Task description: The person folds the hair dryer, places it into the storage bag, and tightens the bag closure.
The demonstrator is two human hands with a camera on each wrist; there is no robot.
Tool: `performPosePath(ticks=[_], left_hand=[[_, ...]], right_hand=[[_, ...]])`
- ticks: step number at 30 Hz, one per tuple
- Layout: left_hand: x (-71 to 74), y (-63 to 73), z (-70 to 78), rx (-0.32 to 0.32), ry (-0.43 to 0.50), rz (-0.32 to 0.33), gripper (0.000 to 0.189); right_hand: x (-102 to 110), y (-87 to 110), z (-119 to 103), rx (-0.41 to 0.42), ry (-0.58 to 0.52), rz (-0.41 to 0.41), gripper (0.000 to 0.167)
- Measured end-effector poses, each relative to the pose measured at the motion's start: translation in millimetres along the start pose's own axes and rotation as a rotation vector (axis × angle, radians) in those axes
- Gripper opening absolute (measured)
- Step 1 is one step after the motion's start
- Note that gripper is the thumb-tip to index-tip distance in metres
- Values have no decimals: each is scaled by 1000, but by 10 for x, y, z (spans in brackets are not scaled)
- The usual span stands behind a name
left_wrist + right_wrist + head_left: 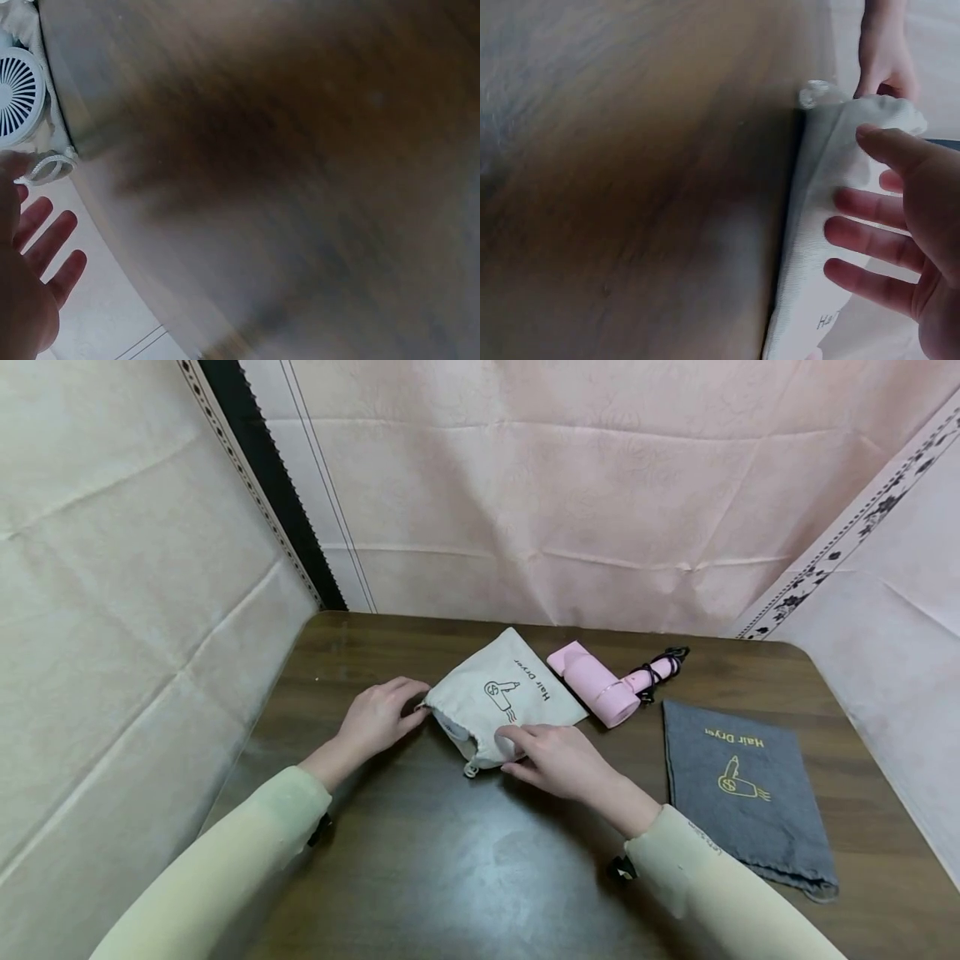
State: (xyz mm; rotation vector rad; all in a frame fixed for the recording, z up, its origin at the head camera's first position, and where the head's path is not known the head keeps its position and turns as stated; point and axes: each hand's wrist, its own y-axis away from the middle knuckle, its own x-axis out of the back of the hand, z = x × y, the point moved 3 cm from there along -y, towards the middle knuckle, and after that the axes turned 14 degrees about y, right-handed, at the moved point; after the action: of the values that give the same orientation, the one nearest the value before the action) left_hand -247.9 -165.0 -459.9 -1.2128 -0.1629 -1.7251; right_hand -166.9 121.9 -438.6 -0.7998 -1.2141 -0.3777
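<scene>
"How are your fingers?"

"My left hand [375, 718] pinches the white bag [491, 672] at its mouth; my right hand [558, 760] touches its front, fingers apart."

"And on your feed?"

"White bag on the table [390, 868], vented grille [31, 97] in its mouth, pink hair dryer [592, 685] just to its right, grey bag [757, 827] farther right."

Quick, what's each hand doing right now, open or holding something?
Left hand: at the white bag; can't tell whether it's gripping.
Right hand: open, at the white bag.
</scene>
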Motion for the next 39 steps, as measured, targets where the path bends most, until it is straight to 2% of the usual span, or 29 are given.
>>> performPosePath(ticks=[5,10,15,22,27,31,36,39], left_hand=[[-5,-22,16,-13,-2,-15,25],[-5,-12,39,-7,-6,-55,18],[50,55,77,1,-4,-70,19],[147,218,119,-15,6,-55,14],[152,308,226,-30,31,-49,12],[107,334,315,-32,30,-55,11],[60,337,340,-6,9,-49,13],[62,363,317,16,2,-42,19]], right_hand=[[-93,-62,4,43,59,-10,41],[-179,-179,19,86,89,2,28],[-158,-260,91,122,81,63,18],[-66,-350,269,112,57,61,17],[-62,-387,416,70,60,42,15],[-87,-360,508,5,22,-19,15],[-47,-211,553,-111,-45,-93,17],[-14,-102,514,-146,-68,-114,20]])
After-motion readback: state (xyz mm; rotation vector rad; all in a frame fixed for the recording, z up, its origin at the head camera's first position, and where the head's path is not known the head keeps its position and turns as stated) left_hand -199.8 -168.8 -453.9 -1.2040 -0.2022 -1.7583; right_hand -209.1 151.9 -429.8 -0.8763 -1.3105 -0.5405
